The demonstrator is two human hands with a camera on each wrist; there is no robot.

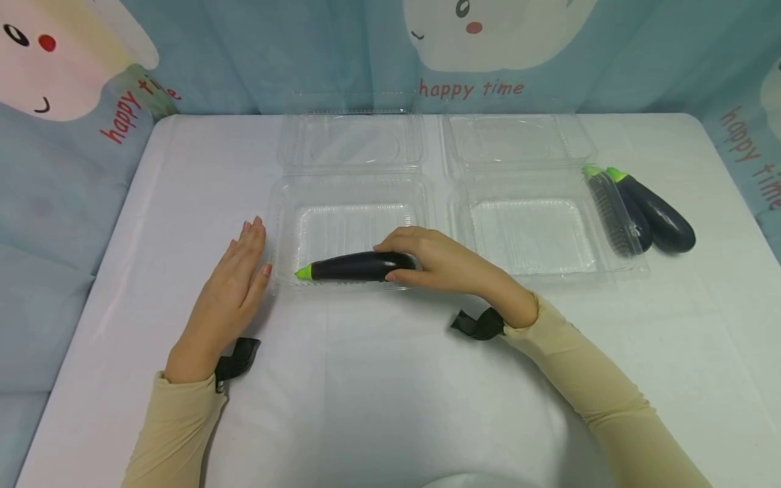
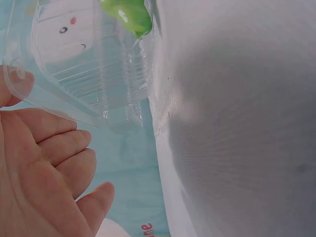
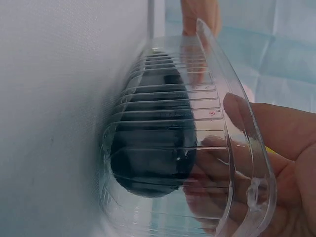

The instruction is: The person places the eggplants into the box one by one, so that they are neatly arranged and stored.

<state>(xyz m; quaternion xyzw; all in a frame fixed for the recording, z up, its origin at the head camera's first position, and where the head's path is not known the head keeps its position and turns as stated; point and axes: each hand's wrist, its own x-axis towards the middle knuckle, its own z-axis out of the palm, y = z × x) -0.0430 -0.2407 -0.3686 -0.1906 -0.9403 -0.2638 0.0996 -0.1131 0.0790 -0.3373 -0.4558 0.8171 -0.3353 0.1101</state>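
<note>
A dark purple eggplant (image 1: 348,266) with a green stem end lies along the near side of the left clear plastic clamshell box (image 1: 287,217). My right hand (image 1: 436,261) grips its thick end from above, thumb on the near side and fingers on the far side. In the right wrist view, the eggplant (image 3: 153,133) shows through the box's ribbed wall, and the right hand (image 3: 281,153) is partly behind that wall. Beside the box's left edge, my left hand (image 1: 228,291) has its fingers straight. The left wrist view shows the left hand (image 2: 49,158) against the box rim (image 2: 54,116).
A second clamshell box (image 1: 531,264) stands to the right, lid folded back. At its right side lie two more eggplants, one (image 1: 662,213) in plain sight, the other (image 1: 634,217) partly behind the box wall. A blue curtain (image 1: 342,54) hangs behind the white table (image 1: 366,393).
</note>
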